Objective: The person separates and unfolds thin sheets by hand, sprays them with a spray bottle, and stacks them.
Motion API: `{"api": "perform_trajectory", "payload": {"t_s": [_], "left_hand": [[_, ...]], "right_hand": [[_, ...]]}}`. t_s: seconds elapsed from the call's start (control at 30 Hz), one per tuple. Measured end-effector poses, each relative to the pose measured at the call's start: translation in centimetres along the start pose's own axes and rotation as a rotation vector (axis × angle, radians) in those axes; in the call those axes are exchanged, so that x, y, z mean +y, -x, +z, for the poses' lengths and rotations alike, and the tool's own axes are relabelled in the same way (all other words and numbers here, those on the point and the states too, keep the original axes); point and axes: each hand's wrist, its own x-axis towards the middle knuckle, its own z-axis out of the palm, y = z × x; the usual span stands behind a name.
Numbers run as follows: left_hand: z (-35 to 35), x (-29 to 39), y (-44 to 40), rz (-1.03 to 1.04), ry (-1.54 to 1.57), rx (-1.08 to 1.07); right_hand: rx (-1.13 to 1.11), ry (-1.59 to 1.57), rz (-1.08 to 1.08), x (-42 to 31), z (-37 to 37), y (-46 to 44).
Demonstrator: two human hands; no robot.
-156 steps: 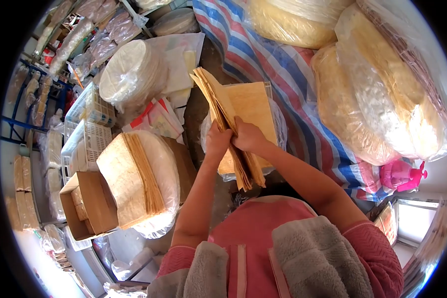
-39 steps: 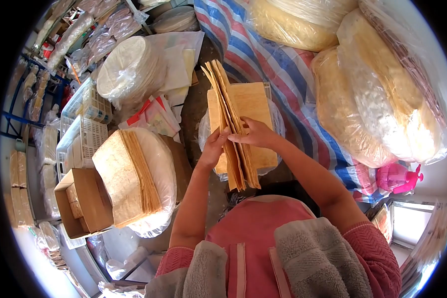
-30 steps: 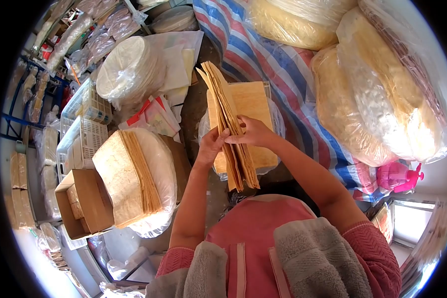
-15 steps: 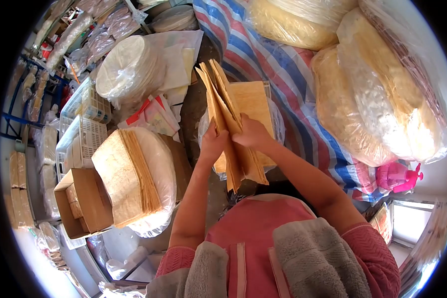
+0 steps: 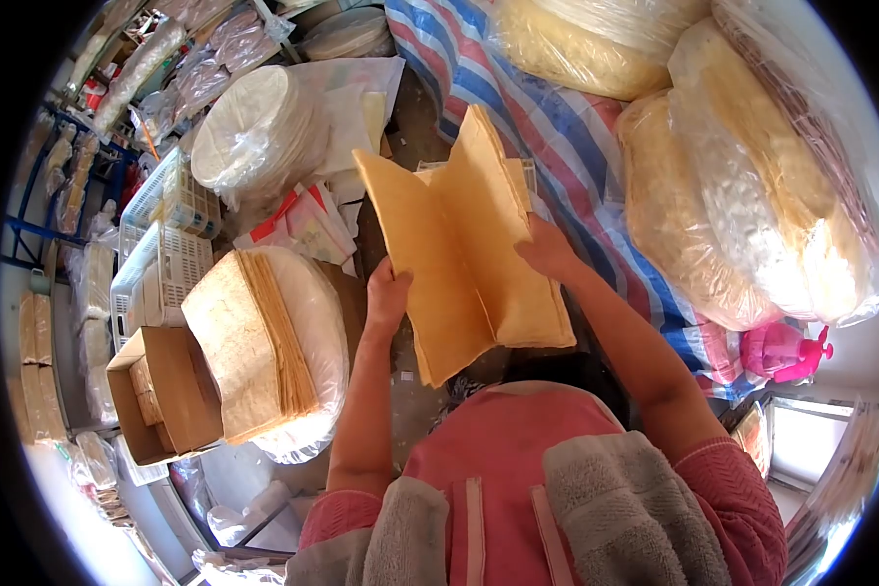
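I hold an opened fold of thin, stiff tan sheets [image 5: 439,239] in front of me, its crease running down the middle like an open book. My left hand [image 5: 389,293] is closed on the left edge, thumb on the near face. On the opposite edge, my right hand [image 5: 549,252] is closed in the same way. Behind the sheets, a pile of similar sheets [image 5: 520,181] shows only in part. To the left, a thick stack of speckled tan sheets [image 5: 244,342] lies on a round, plastic-wrapped bundle [image 5: 327,342].
An open cardboard box [image 5: 181,391] and white plastic baskets [image 5: 161,278] stand at the left. Round white sheets in plastic [image 5: 249,132] lie beyond. Large bagged bundles [image 5: 693,215] rest on a striped tarp [image 5: 557,137] at the right, near a pink spray bottle [image 5: 786,352].
My hands have moved apart, left hand to the left and right hand to the right. The sheets, nearly folded together before, are spread wide and cover more of the pile behind.
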Motion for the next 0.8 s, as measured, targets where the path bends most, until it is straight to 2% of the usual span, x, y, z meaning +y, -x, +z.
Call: {"api": "perform_trajectory", "payload": {"t_s": [0.1, 0.2, 0.3, 0.43, 0.53, 0.7, 0.8], "left_hand": [[1.2, 3.9, 1.0, -0.21, 0.153, -0.146], [2.5, 3.7, 0.8, -0.226, 0.1, -0.178], [3.5, 3.1, 0.6, -0.149, 0.108, -0.177], [4.0, 3.4, 0.3, -0.171, 0.059, -0.21], [4.4, 4.0, 0.4, -0.164, 0.084, -0.214], [4.4, 3.9, 0.4, -0.192, 0.111, -0.191], [3.1, 0.5, -0.8, -0.079, -0.062, -0.156]], "right_hand": [[-0.064, -0.044, -0.021, -1.5, -0.3, 0.4], [-0.113, -0.209, -0.028, -4.8, -1.2, 1.9], [-0.142, -0.265, -0.024, -5.4, -0.7, 1.8], [-0.183, -0.154, -0.052, -6.2, -0.1, 1.7], [-0.225, -0.184, -0.016, -6.8, 0.4, 2.0], [-0.166, -0.183, -0.099, -5.8, 1.6, 1.4], [-0.109, -0.065, -0.092, -6.5, 1.6, 1.4]]}}
